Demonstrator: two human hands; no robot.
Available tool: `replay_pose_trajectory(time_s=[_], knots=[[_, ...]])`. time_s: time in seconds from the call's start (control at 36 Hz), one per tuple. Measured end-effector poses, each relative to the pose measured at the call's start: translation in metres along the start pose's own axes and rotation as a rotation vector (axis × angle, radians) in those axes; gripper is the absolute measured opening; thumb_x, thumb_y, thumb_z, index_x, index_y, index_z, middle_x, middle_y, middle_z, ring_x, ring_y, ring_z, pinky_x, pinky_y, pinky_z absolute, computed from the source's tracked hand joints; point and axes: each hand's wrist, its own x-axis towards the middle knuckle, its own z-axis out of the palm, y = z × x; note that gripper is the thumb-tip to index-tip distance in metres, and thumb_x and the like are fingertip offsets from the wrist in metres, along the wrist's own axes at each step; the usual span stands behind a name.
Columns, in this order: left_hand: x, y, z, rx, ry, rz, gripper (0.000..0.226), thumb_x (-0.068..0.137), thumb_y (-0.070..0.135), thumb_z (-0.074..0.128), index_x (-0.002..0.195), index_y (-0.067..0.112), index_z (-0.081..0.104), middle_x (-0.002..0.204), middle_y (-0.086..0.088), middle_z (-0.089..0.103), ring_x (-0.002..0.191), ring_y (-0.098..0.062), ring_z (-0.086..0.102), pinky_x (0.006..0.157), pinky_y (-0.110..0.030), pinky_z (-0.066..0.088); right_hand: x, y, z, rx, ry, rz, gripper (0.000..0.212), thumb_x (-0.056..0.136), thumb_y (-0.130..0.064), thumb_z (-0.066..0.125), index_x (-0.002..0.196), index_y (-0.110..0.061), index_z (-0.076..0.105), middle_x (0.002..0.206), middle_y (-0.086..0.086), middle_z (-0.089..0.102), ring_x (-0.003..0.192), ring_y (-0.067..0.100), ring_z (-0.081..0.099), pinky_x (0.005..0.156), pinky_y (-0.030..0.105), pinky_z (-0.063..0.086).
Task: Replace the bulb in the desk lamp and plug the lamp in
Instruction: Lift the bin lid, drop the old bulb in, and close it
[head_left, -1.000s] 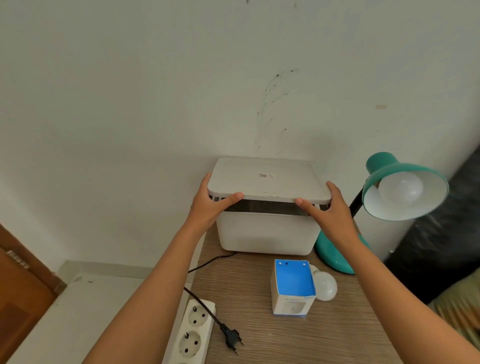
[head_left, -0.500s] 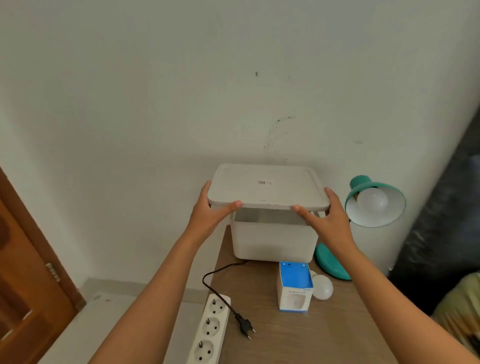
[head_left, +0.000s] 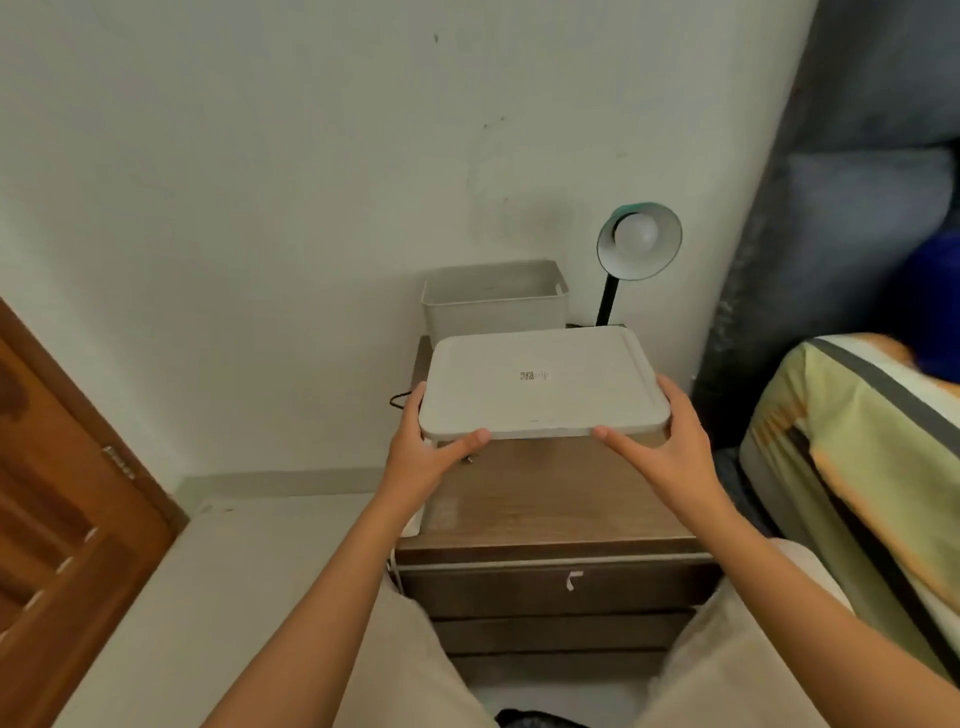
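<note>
I hold a flat white lid (head_left: 540, 387) level above the wooden nightstand (head_left: 545, 499). My left hand (head_left: 423, 454) grips its front left corner and my right hand (head_left: 662, 449) grips its front right corner. Behind it, against the wall, the white box (head_left: 493, 306) stands open. The teal desk lamp (head_left: 639, 241) rises at the back right on a black neck, with a white bulb (head_left: 636, 234) in its shade. A loop of the black lamp cord (head_left: 399, 400) shows left of the lid. The lid hides the bulb carton, spare bulb and power strip.
A wooden door (head_left: 62, 509) is at the left. A bed with a striped yellow cover (head_left: 857, 467) stands close on the right, under a dark curtain (head_left: 857, 156). The nightstand has drawers (head_left: 550, 592) facing me, between my knees.
Both hands have lifted the lid off the box and brought it toward me over the nightstand. The view has pulled back and tilted down.
</note>
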Motion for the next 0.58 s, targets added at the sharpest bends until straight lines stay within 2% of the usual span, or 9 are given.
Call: replay_pose_trajectory(time_s=[0.08,0.14,0.19,0.33,0.39,0.44,0.53,0.58], knots=[[-0.028,-0.020,0.014,0.057,-0.034,-0.070,0.084,0.067,0.034,0.081,0.134,0.034,0.031,0.120,0.019,0.045,0.112,0.000,0.044,0.091,-0.020,0.044,-0.036,0.023,-0.006,-0.026,0.001,0.073,0.088,0.065,-0.039,0.079,0.138,-0.027,0.032,0.128,-0.017,0.038,0.120,0.004,0.038,0.101,0.028,0.036],[-0.042,-0.031,0.021,0.064,-0.071,-0.104,0.073,0.071,0.024,0.079,0.125,0.039,0.031,0.114,0.025,0.044,0.104,0.007,0.044,0.081,-0.008,0.042,-0.053,0.041,-0.008,-0.051,-0.018,0.143,0.091,0.062,-0.045,0.079,0.137,-0.026,0.033,0.136,-0.012,0.042,0.124,0.008,0.041,0.104,0.033,0.038],[-0.052,-0.042,0.028,0.100,-0.109,-0.133,0.072,0.072,0.023,0.078,0.121,0.040,0.028,0.108,0.032,0.039,0.098,0.013,0.042,0.070,-0.003,0.041,-0.063,0.055,-0.010,-0.081,-0.052,0.214,0.098,0.059,-0.050,0.078,0.140,-0.022,0.032,0.142,-0.002,0.042,0.129,0.016,0.041,0.105,0.037,0.040],[-0.053,-0.060,0.039,0.160,-0.151,-0.177,0.077,0.068,0.035,0.080,0.124,0.041,0.027,0.110,0.034,0.040,0.101,0.015,0.040,0.078,-0.008,0.036,-0.064,0.079,-0.011,-0.132,-0.121,0.296,0.089,0.067,-0.037,0.080,0.139,-0.017,0.033,0.141,0.003,0.044,0.119,0.011,0.041,0.099,0.030,0.037],[-0.051,-0.067,0.044,0.177,-0.193,-0.195,0.077,0.067,0.041,0.080,0.128,0.040,0.031,0.119,0.027,0.047,0.110,0.010,0.044,0.087,-0.014,0.041,-0.059,0.088,-0.011,-0.159,-0.151,0.339,0.094,0.066,-0.043,0.079,0.142,-0.018,0.029,0.146,0.004,0.039,0.129,0.017,0.039,0.105,0.035,0.035],[-0.047,-0.076,0.048,0.215,-0.225,-0.207,0.077,0.065,0.052,0.078,0.128,0.041,0.035,0.126,0.020,0.049,0.118,0.000,0.046,0.096,-0.028,0.045,-0.054,0.095,-0.010,-0.189,-0.185,0.363,0.098,0.067,-0.046,0.077,0.145,-0.017,0.024,0.151,0.005,0.033,0.136,0.022,0.034,0.110,0.039,0.031],[-0.043,-0.085,0.052,0.401,-0.235,-0.185,0.081,0.062,0.068,0.070,0.128,0.039,0.035,0.125,0.016,0.047,0.118,-0.006,0.045,0.096,-0.039,0.046,-0.046,0.101,-0.009,-0.263,-0.235,0.363,0.101,0.070,-0.048,0.074,0.147,-0.015,0.018,0.155,0.005,0.025,0.140,0.023,0.028,0.113,0.039,0.026],[-0.041,-0.090,0.053,0.530,-0.230,-0.178,0.092,0.061,0.078,0.062,0.133,0.033,0.029,0.132,0.008,0.042,0.124,-0.016,0.040,0.099,-0.045,0.043,-0.041,0.103,-0.009,-0.291,-0.263,0.356,0.098,0.073,-0.047,0.071,0.148,-0.015,0.016,0.155,0.005,0.024,0.141,0.023,0.027,0.113,0.037,0.025]])
